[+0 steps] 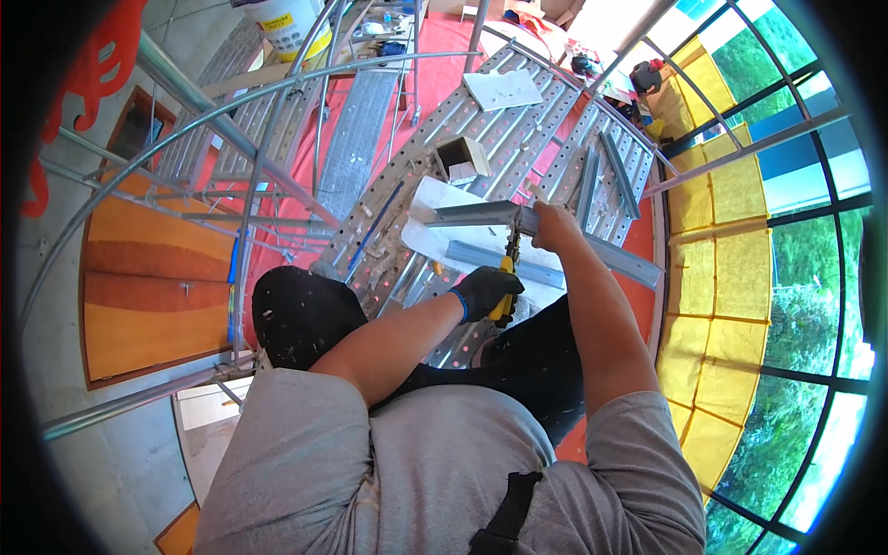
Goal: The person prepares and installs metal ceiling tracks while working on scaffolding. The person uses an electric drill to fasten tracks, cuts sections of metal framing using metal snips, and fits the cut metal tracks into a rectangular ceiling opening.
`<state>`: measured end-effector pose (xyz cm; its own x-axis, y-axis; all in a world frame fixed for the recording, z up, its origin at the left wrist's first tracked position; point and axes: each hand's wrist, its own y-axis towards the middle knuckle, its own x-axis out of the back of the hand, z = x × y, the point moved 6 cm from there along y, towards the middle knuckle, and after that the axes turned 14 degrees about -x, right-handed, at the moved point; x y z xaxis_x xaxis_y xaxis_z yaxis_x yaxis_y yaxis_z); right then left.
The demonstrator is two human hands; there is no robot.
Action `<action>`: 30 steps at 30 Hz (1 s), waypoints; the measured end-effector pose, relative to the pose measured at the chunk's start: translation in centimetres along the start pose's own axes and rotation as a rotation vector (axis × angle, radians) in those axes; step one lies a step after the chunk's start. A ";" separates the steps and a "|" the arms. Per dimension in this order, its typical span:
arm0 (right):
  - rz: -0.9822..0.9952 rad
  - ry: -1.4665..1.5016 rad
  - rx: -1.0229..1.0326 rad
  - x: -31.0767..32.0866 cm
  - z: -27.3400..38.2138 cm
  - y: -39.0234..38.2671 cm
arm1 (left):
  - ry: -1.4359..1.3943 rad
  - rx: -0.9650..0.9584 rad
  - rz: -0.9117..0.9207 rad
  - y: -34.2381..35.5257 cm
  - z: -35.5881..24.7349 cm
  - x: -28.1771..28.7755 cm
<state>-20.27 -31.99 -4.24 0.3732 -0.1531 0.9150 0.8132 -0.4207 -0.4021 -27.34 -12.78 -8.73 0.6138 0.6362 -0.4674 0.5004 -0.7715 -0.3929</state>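
My left hand, in a dark glove, is closed round the yellow handles of a pair of tin snips. The snips point away from me, and their jaws meet a grey metal channel at about its middle. My bare right hand grips that channel just right of the jaws. The channel runs from the white sheet on the left to beyond my right forearm. Whether the blades have bitten through the metal is too small to tell. A second metal channel lies below, partly hidden by the snips.
I am on a perforated metal scaffold platform. An open cardboard box, a white board and more metal channels lie on it. Scaffold tubes cross at left; a bucket stands beyond. Windows line the right.
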 end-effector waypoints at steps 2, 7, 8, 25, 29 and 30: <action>0.000 0.015 0.017 -0.2 -0.2 0.2 | 0.030 -0.035 0.016 0.4 0.5 0.0; -0.041 0.084 0.076 -0.6 -0.3 0.4 | -0.030 -0.081 -0.101 1.6 0.9 1.9; -0.036 0.097 0.028 -0.6 -0.2 0.8 | -0.032 -0.079 -0.107 1.7 1.7 3.2; -0.450 0.790 -0.235 9.1 -11.6 2.0 | 1.055 0.049 0.372 2.7 2.0 6.9; -0.323 0.887 -0.369 9.8 -13.8 2.7 | 1.148 -0.119 0.367 1.5 4.2 10.9; -0.322 0.890 -0.370 8.7 -14.4 3.5 | 1.151 -0.117 0.368 1.2 5.5 12.9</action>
<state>-20.58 -47.65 2.81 -0.4302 -0.5303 0.7305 0.5710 -0.7866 -0.2348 -22.16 -5.48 -19.64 0.8843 0.0458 0.4646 0.1974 -0.9386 -0.2830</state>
